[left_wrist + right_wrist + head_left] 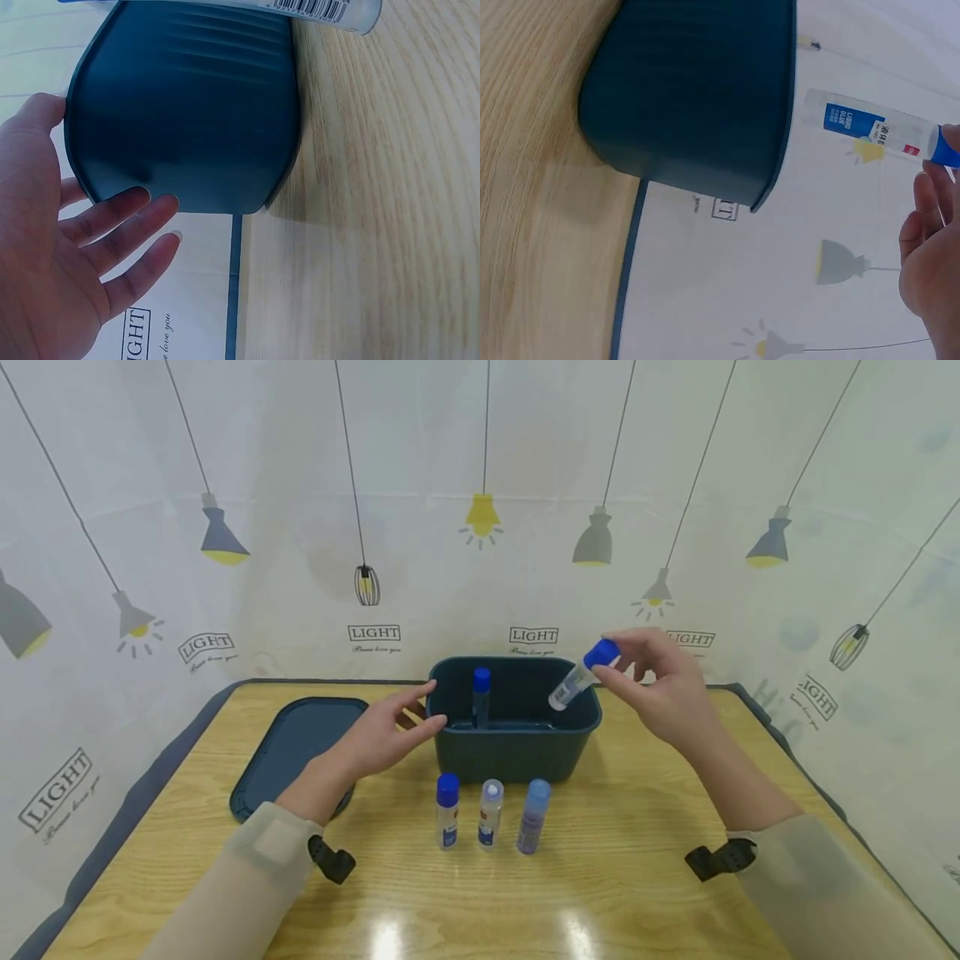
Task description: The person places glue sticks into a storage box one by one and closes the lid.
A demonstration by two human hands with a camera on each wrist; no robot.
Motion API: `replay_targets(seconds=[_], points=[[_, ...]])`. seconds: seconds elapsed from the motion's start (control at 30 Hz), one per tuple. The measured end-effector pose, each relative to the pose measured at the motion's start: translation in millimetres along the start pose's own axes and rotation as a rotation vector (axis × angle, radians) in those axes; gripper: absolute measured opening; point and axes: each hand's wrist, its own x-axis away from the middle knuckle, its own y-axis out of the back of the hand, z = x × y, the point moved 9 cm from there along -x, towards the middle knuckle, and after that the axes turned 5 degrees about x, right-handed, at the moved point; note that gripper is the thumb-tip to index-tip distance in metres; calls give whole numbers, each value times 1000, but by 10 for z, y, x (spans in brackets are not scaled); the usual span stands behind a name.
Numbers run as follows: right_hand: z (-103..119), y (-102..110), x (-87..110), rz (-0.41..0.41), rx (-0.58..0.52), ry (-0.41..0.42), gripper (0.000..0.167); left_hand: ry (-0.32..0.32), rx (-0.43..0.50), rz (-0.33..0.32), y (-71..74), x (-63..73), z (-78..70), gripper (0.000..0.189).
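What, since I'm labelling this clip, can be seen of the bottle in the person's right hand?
The bottle is a slim clear cylinder, plastic by its look, with a blue cap and a blue label patch reading LIQUID GLUE; a red mark sits near the cap. It tilts, cap end up and rightward, lower end over the right part of the dark bin. The fingers of the right hand pinch it at the cap; nothing else visibly touches it.

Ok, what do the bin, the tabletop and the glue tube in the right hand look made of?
Bin: probably moulded plastic, satin, with smooth, evenly coloured walls. Tabletop: wood or wood-look laminate; visible grain, glossy reflections. Glue tube: likely clear plastic, see-through walls; its smooth, opaque blue cap looks plastic too.
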Motion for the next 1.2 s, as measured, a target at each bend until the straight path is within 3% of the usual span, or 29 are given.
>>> replay_targets(seconds=[0.2, 0.47, 0.83, 1.2], points=[[-348, -268, -146, 110, 56, -103, 34, -8, -2, -3, 3, 2, -5, 76], [-712, -713, -269, 319, 67, -223, 35, -6, 5, -4, 11, 15, -24, 75], [-803, -1043, -399, 448, 96, -222, 38, -9, 4, -8, 11, 15, -26, 76], [-855, -1230, -448, 513, 102, -239, 41, -5, 6, -7, 6, 11, -15, 75]])
